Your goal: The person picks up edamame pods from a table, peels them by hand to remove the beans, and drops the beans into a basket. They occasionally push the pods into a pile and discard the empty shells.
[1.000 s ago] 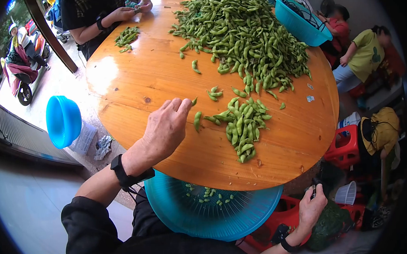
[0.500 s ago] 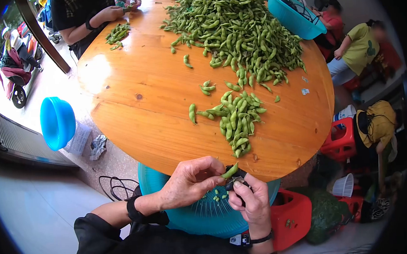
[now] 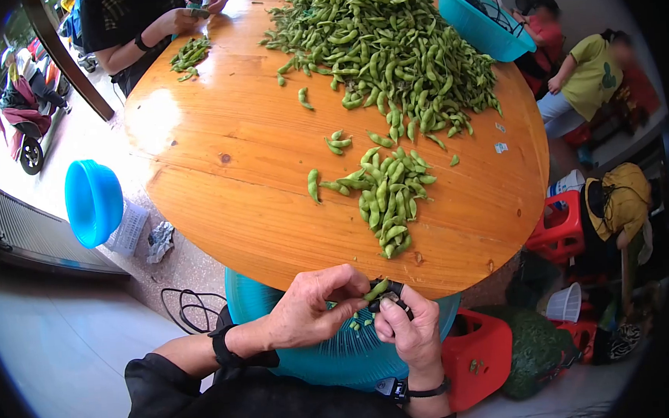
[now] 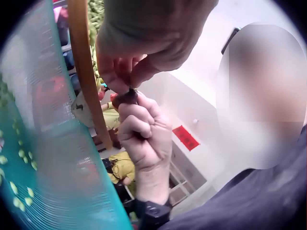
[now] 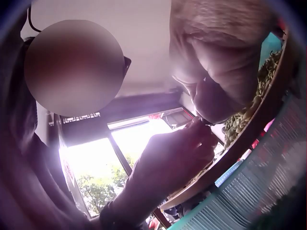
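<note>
My left hand [image 3: 306,310] pinches a green soybean pod [image 3: 377,289] between thumb and fingertips, just off the table's near edge. Close against it, my right hand [image 3: 412,331] grips a small black tool [image 4: 127,97] in curled fingers, the thumb on top; its exact kind cannot be told. Pod and tool meet in the head view. Beneath both hands sits a turquoise ribbed basin [image 3: 246,295] with several loose green beans [image 4: 19,203] in it. A small pile of pods [image 3: 386,198] lies on the wooden table [image 3: 250,206] beyond the hands.
A large heap of pods [image 3: 386,45] covers the table's far side, beside a turquoise tub [image 3: 484,27] holding cables. Across the table another person's hands [image 3: 185,19] work near a few pods. A red stool [image 3: 478,361] stands right; blue basins [image 3: 93,202] stand left.
My left hand has come from above the table down to the near edge with a pod. My right hand has swung in from the right with the tool to meet it.
</note>
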`<state>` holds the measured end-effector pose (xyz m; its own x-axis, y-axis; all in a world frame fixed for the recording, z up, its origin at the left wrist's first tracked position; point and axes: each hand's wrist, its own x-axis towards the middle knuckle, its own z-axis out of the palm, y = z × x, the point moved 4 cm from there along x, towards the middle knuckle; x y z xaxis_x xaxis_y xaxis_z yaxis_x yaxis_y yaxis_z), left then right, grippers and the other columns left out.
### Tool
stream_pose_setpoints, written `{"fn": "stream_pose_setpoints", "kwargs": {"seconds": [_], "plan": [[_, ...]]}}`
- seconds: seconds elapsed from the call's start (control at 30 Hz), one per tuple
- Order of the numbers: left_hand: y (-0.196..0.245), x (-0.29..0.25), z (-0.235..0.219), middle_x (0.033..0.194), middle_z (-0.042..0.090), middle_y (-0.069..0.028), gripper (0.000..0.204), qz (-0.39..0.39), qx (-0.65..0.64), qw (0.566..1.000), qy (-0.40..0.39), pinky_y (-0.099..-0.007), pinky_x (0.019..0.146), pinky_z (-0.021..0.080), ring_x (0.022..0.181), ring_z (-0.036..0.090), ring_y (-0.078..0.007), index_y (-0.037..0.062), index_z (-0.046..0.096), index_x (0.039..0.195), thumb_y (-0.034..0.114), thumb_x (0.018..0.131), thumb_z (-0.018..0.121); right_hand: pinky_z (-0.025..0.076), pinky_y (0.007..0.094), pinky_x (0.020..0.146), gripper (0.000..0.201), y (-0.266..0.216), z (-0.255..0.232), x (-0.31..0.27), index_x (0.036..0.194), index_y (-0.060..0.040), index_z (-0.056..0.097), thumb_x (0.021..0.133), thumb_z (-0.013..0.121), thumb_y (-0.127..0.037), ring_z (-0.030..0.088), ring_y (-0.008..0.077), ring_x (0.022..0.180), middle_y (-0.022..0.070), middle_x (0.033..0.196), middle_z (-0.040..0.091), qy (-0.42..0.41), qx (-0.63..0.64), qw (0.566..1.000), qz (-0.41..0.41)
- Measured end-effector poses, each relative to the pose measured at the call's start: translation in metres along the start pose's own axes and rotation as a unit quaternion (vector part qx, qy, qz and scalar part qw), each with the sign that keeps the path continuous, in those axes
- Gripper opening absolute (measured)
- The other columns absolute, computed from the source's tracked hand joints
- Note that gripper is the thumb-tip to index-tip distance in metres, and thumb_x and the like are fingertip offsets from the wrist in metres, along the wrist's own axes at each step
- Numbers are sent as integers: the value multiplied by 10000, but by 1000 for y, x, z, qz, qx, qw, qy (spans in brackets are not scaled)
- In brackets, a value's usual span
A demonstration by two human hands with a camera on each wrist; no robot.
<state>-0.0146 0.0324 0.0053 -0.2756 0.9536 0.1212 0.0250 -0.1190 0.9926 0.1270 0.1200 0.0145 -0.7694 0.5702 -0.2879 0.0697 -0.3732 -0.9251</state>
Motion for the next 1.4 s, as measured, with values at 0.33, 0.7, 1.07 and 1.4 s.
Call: {"fn": "stream_pose_setpoints", "kwargs": {"seconds": [0.33, 0.7, 1.07, 1.4], "plan": [[-22, -2, 15, 860, 650, -41, 367, -167, -506, 840, -106, -293, 634, 512, 778, 658, -195, 45, 474, 1199, 21, 900, 686, 290, 197, 445, 194, 6, -11, -1, 1119, 51, 616, 987, 521, -53, 386, 40, 512, 23, 749, 533, -108, 167, 979, 38], [9, 11, 6, 680, 642, -74, 259, -18, 176, 981, -74, -357, 549, 477, 608, 648, -162, -13, 559, 1113, 208, 990, 610, 393, 216, 482, 128, 3, -9, 1, 940, 24, 616, 965, 588, -99, 504, 48, 547, -1, 658, 531, -14, -184, 981, -53], [-9, 35, -5, 966, 612, -105, 437, -266, -181, 934, -155, -310, 730, 571, 851, 645, -169, -33, 400, 1406, 257, 1083, 353, 344, 195, 459, 103, -8, -12, 28, 938, 13, 570, 978, 558, -82, 436, 24, 554, -28, 683, 489, -13, -22, 999, 31], [-7, 56, 3, 838, 562, -26, 373, -174, -288, 942, 16, -237, 593, 418, 638, 463, -89, -10, 566, 1208, 159, 953, 354, 482, 448, 643, 72, -32, 15, 41, 902, 36, 560, 852, 596, 1, 590, 408, 726, 204, 818, 559, 147, -428, 850, -269]]}}
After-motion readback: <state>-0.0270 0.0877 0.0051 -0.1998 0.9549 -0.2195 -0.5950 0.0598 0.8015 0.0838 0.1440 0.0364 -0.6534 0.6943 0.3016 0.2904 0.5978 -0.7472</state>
